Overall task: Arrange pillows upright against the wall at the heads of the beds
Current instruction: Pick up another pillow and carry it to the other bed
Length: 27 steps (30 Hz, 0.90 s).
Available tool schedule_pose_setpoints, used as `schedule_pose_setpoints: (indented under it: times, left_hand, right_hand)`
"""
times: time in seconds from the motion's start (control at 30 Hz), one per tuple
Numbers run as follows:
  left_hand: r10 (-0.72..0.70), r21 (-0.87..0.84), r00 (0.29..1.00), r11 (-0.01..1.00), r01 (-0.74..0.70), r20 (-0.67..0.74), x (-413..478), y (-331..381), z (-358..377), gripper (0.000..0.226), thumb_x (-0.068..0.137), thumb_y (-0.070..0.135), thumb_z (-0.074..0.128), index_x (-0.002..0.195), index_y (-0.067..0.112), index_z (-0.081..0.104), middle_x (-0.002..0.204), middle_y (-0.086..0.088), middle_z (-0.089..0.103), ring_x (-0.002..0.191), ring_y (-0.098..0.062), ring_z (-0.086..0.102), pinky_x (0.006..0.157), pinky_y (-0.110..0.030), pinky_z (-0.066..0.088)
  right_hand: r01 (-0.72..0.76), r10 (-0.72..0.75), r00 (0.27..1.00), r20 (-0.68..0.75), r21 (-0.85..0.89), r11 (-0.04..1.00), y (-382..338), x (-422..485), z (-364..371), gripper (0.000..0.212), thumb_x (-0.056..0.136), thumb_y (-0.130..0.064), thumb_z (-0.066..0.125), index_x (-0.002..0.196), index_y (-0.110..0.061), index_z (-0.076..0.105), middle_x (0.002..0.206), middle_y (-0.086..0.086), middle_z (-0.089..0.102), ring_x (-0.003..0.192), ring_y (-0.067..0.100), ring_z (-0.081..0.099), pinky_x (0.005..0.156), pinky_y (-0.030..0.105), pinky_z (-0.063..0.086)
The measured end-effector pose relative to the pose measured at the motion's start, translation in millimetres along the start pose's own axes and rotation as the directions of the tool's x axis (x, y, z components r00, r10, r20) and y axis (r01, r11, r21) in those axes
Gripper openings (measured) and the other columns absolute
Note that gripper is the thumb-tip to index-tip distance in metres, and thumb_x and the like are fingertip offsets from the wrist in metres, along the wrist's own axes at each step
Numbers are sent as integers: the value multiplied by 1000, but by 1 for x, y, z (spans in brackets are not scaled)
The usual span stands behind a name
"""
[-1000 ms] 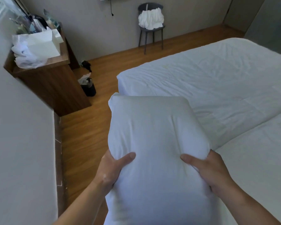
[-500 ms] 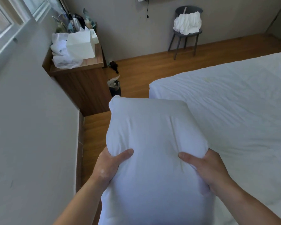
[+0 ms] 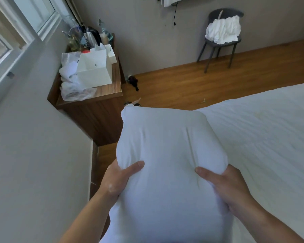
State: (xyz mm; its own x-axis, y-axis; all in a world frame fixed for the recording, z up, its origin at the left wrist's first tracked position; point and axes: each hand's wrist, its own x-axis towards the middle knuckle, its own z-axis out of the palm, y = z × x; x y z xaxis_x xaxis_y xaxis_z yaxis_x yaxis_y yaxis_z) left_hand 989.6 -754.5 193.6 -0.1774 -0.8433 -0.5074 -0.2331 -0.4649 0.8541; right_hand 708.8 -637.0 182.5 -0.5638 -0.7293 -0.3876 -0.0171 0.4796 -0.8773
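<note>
White pillow (image 3: 167, 163) held up in the air in front of the body, long side pointing away, above the gap between the wall (image 3: 33, 155) on the left and the bed (image 3: 270, 137) on the right. Left hand (image 3: 117, 179) clamped on the left edge, thumb pressed on top, fingers hidden underneath. Right hand (image 3: 225, 186) clamped on the right edge in the same way, thumb sunk into the cloth. Beyond, a wooden cabinet (image 3: 96, 109) loaded with white boxes, and a grey chair (image 3: 219, 41) with white cloth on the seat.
</note>
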Motion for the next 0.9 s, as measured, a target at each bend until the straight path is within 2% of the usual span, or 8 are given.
schedule_pose_setpoints:
  times: [0.1, 0.2, 0.37, 0.53, 0.63, 0.73, 0.9]
  left_hand:
    - [1, 12, 1000, 1000, -1, 12, 55, 33, -2, 85, 50, 55, 93, 126, 26, 69, 112, 0, 82, 102, -29, 79, 95, -55, 61]
    - [-1, 16, 998, 1000, 0, 59, 113, 64, -5, 84, 49, 53, 95, 124, 24, 70, 109, 0, 83, 99, -28, 79, 93, -53, 62]
    - [13, 30, 988, 999, -18, 151, 220, 132, -22, 73, 54, 48, 90, 120, 25, 71, 102, 3, 84, 90, -24, 81, 76, -40, 64]
    - [-5, 67, 968, 998, -13, 251, 316, 198, -38, 74, 53, 47, 90, 121, 25, 70, 103, 2, 84, 91, -25, 81, 83, -47, 64]
    - [-8, 74, 959, 997, -13, 282, 368, 224, -39, 76, 51, 49, 98, 118, 28, 71, 100, 6, 84, 87, -21, 82, 76, -41, 63]
    - [-19, 91, 948, 996, -10, 316, 420, 249, -34, 77, 53, 49, 98, 121, 27, 70, 104, 4, 84, 87, -20, 82, 78, -42, 64]
    - [-21, 156, 938, 987, -35, 345, 512, 297, -7, 85, 50, 52, 95, 127, 26, 68, 111, -1, 82, 98, -28, 81, 93, -55, 62]
  right_hand:
    - [4, -4, 999, -42, 16, 1000, -25, 43, 18, 37, 63, -31, 96, 93, -17, 80, 79, -8, 81, 71, 9, 77, 69, 29, 55]
    - [-16, 19, 996, -86, 36, 999, -49, 87, 41, 34, 63, -31, 96, 91, -18, 79, 78, -11, 81, 71, 8, 77, 70, 29, 55]
    - [-32, 47, 983, -179, 87, 996, -105, 159, 89, 35, 65, -29, 95, 93, -21, 77, 84, -7, 80, 81, 14, 76, 79, 35, 58]
    - [-49, 77, 966, -248, 115, 992, -160, 222, 130, 38, 64, -30, 95, 96, -22, 76, 85, -8, 80, 81, 16, 76, 74, 35, 56]
    - [-63, 95, 959, -268, 127, 990, -185, 261, 147, 35, 64, -30, 95, 92, -25, 75, 81, -10, 80, 83, 15, 75, 79, 38, 58]
    - [-72, 113, 955, -273, 157, 985, -207, 304, 158, 30, 67, -27, 94, 88, -28, 73, 76, -25, 77, 80, 11, 74, 74, 34, 56]
    - [-101, 163, 936, -311, 207, 973, -230, 391, 167, 33, 65, -28, 95, 91, -24, 75, 79, -12, 80, 83, 17, 76, 82, 41, 59]
